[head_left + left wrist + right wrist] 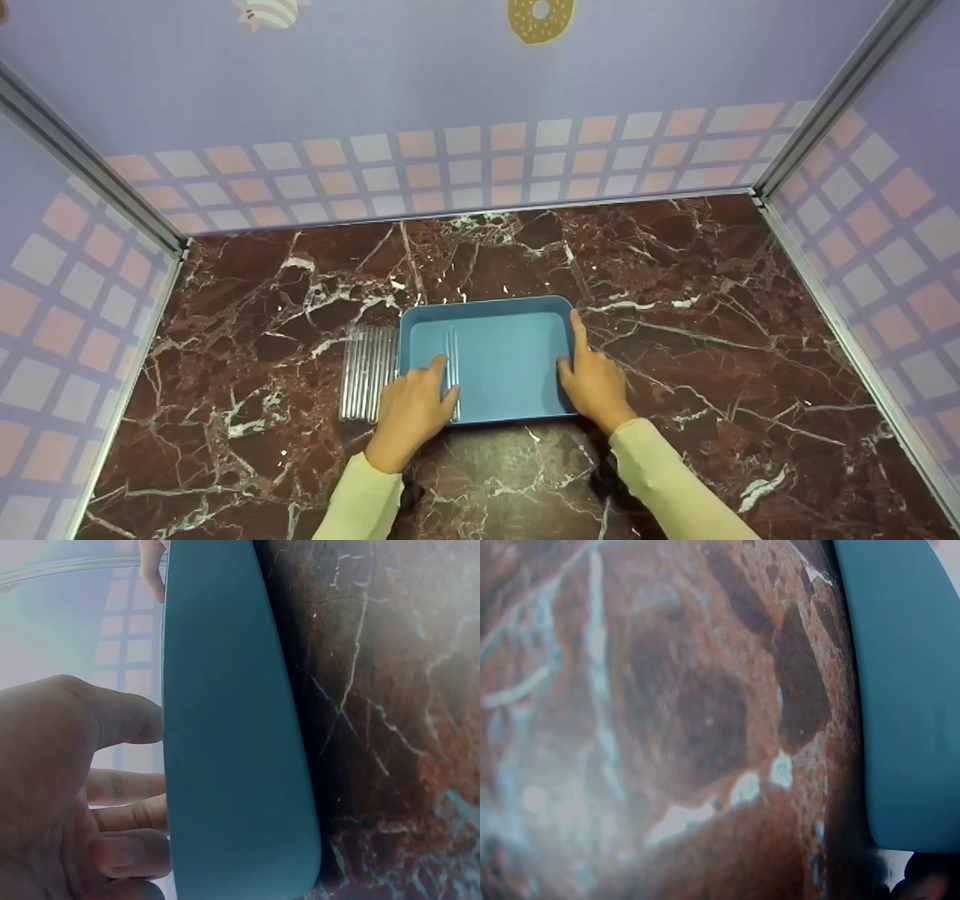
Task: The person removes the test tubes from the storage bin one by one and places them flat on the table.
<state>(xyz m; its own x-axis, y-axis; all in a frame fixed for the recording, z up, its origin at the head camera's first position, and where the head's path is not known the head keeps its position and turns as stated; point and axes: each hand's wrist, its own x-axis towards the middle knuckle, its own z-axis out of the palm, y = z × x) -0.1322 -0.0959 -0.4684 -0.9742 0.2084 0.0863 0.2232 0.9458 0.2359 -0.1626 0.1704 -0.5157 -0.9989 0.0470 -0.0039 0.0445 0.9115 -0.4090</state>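
Observation:
A shallow blue tray [510, 360] lies on the dark marbled surface in the head view. On its floor, left of the middle, clear rods [454, 345] run lengthwise from back to front. My left hand [411, 409] reaches over the tray's front left part, index finger extended beside the rods and thumb overlapping them. In the left wrist view the tray's outer wall [225, 727] hides the fingertips of the left hand [45, 757]. My right hand [598, 382] grips the tray's right wall, thumb inside and index finger along the outside.
Several clear ribbed rods [367, 375] lie side by side against the tray's left side. Patterned panels [480, 161] enclose the marbled surface [247, 360] at the back and both sides. The right wrist view shows mostly marbled surface and the tray's outer wall [907, 705].

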